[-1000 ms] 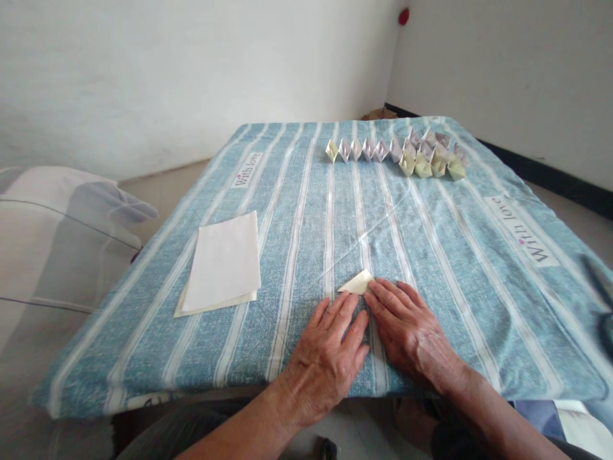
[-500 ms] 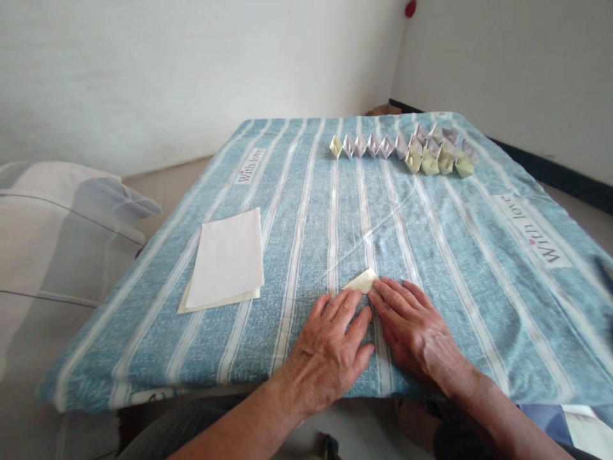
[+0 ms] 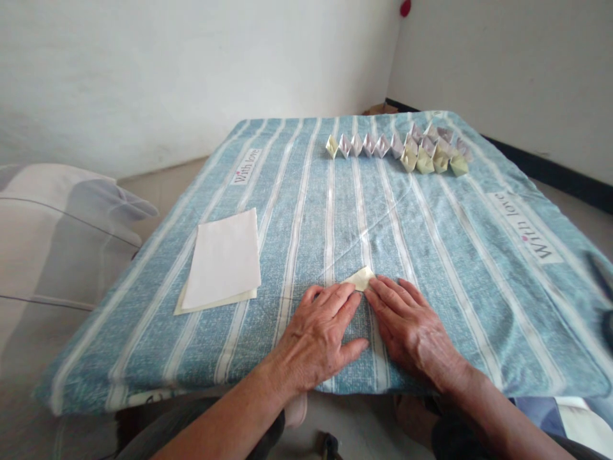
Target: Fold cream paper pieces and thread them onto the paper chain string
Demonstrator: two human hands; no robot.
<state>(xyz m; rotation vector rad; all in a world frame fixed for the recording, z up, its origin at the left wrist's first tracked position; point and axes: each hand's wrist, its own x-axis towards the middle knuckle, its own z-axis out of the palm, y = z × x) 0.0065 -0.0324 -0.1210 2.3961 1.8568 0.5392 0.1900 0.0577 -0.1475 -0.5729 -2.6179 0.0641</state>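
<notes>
A small folded piece of pale yellow paper (image 3: pixel 360 278) lies on the striped blue tablecloth (image 3: pixel 306 211), close to the front edge. My left hand (image 3: pixel 320 332) rests palm down, its fingertips pressing the paper's lower left part and its thumb spread out to the right. From the other side, my right hand (image 3: pixel 412 319) lies flat with fingertips on the paper's right corner. Both hands are open, and their fingers cover much of the paper, so its full shape is hidden.
To the left lies a stack of white and pale yellow sheets (image 3: pixel 223 259). Several folded paper boats (image 3: pixel 382 146) stand in rows at the far right. A dark object (image 3: pixel 601 275), partly cut off, sits at the right edge. Pale draped fabric (image 3: pixel 57 236) is beside the table.
My left hand has shifted slightly left and its thumb has spread away from the fingers. My right hand stays on the paper. The whole view has moved a little.
</notes>
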